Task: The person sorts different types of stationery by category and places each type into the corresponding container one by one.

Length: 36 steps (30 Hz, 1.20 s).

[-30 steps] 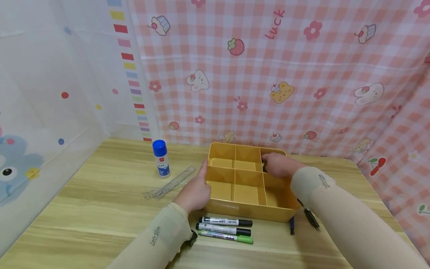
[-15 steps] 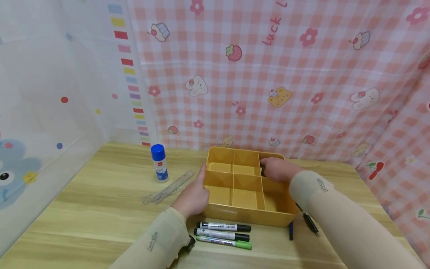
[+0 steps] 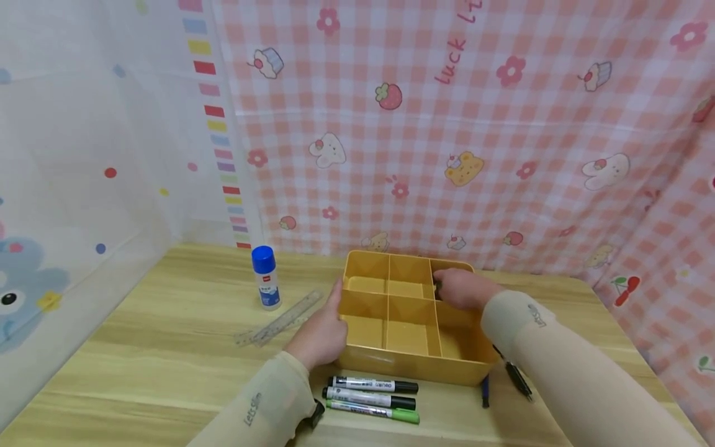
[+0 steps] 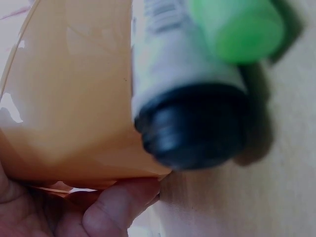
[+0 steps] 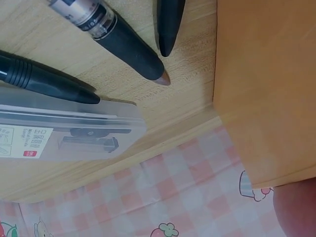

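Observation:
A yellow divided storage box (image 3: 391, 360) stands on the table. My left hand (image 3: 319, 329) holds its left side, one finger lying along the outer wall; in the left wrist view bent fingers (image 4: 116, 207) touch the wall near the base. My right hand (image 3: 460, 288) reaches into the back right compartment, its fingertips down by the divider. Something small and dark shows at them, too hidden to name. In the right wrist view only a bit of that hand (image 5: 298, 205) appears, at the box's rim. The other compartments in view hold nothing.
Two black-capped markers (image 3: 371, 385) and a green marker (image 3: 374, 411) lie before the box. Right of it are a black pen (image 3: 518, 380), a blue pen (image 3: 485, 392) and a clear plastic case (image 5: 74, 131). Leftward are a glue bottle (image 3: 267, 279) and clear rulers (image 3: 282, 320).
The head view has tilted up slightly, so everything sits lower in it. Both hands stay at the same places on the box.

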Each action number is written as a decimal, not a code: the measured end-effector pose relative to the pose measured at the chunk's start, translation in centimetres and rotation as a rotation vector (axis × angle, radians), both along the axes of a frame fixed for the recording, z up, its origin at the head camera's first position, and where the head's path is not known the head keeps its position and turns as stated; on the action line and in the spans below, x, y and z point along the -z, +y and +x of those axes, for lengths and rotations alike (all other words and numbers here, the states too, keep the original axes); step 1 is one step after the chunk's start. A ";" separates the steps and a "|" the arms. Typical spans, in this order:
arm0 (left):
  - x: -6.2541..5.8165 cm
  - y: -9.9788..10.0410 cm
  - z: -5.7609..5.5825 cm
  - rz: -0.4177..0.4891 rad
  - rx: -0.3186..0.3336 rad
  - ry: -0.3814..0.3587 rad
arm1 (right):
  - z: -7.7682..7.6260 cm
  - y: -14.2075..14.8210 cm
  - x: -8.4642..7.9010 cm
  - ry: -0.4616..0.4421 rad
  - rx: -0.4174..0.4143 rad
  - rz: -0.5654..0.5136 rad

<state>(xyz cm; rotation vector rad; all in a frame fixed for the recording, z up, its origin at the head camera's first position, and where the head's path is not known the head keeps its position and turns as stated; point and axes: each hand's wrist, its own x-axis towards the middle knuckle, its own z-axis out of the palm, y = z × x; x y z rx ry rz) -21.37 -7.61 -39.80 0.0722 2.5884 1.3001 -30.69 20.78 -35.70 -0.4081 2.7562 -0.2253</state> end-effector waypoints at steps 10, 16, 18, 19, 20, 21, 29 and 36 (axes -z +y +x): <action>-0.1 0.1 0.1 0.001 0.002 0.004 | 0.1 0.2 0.2 0.054 -0.054 0.020; 0.0 0.0 0.1 -0.002 0.006 0.017 | 0.4 0.1 0.0 0.038 -0.031 0.004; 0.0 0.0 0.1 -0.001 0.006 0.017 | 0.4 0.0 -0.1 0.036 -0.028 -0.005; 0.1 0.0 0.1 -0.002 0.007 0.019 | 0.3 0.1 0.0 0.038 -0.033 -0.005; 0.1 0.0 0.1 -0.002 0.007 0.018 | 0.3 0.1 0.0 0.037 -0.032 -0.009; 0.1 0.0 0.1 -0.003 0.007 0.016 | 0.3 0.1 0.0 0.036 -0.030 -0.010; 0.1 0.0 0.0 -0.006 0.005 0.014 | 0.3 0.1 0.0 0.029 -0.013 -0.016; 0.1 0.0 0.0 0.006 -0.004 -0.002 | 0.1 0.1 0.2 0.025 0.007 -0.010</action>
